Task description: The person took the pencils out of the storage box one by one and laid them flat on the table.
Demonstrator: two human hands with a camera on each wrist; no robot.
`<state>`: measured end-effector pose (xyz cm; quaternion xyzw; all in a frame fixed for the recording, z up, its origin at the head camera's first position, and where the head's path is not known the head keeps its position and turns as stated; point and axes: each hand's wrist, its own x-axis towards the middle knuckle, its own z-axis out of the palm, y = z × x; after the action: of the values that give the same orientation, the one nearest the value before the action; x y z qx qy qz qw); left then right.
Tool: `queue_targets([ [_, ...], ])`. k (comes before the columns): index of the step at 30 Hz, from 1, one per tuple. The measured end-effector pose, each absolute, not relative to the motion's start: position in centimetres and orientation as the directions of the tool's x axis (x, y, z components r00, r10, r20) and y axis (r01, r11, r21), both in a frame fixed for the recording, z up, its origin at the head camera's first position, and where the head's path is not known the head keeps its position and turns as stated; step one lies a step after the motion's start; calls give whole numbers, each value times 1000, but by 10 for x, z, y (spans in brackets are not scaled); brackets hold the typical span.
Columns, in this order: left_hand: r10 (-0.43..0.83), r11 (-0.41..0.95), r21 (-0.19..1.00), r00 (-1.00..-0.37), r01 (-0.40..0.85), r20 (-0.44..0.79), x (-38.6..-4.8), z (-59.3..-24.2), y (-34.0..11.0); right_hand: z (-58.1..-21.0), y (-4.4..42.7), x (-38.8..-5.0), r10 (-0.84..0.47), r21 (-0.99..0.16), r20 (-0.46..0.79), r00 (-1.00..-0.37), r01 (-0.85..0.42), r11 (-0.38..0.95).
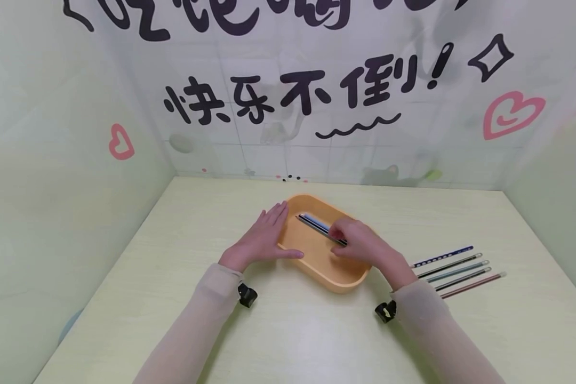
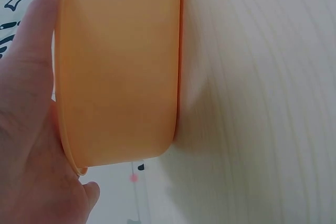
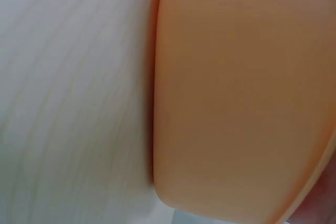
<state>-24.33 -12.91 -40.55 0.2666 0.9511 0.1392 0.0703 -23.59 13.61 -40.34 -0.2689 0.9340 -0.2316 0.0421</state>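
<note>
An orange plastic tray [image 1: 300, 240] stands at a slant on the table. Inside it lie a few pencils side by side, a dark pencil [image 1: 312, 224] and a light blue one [image 1: 315, 219] among them. My left hand [image 1: 264, 237] rests against the tray's left rim, its fingers straight and its thumb spread over the near edge; the left wrist view shows this hand [image 2: 26, 108] along the rim. Reaching into the tray, my right hand [image 1: 360, 242] has its fingers curled and pinches the near end of the dark pencil. Its fingertips partly cover the pencils' ends.
Right of the tray, several pencils [image 1: 456, 270] lie in a loose row on the pale wooden table [image 1: 293, 341], partly behind the right forearm. A printed backdrop [image 1: 288, 154] stands along the table's far edge, with a side panel [image 1: 53, 186] at the left.
</note>
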Motion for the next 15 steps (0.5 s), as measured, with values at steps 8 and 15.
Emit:
queue_targets([
  [8,525,820,298,-850,488,-53,-244,-406,-128,-410,128,-245,-491,-417,10,-871,-449,790],
  [15,523,823,291,-851,487,-55,-243,-405,-129,-410,121,-249,-464,-422,-56,-884,-401,813],
])
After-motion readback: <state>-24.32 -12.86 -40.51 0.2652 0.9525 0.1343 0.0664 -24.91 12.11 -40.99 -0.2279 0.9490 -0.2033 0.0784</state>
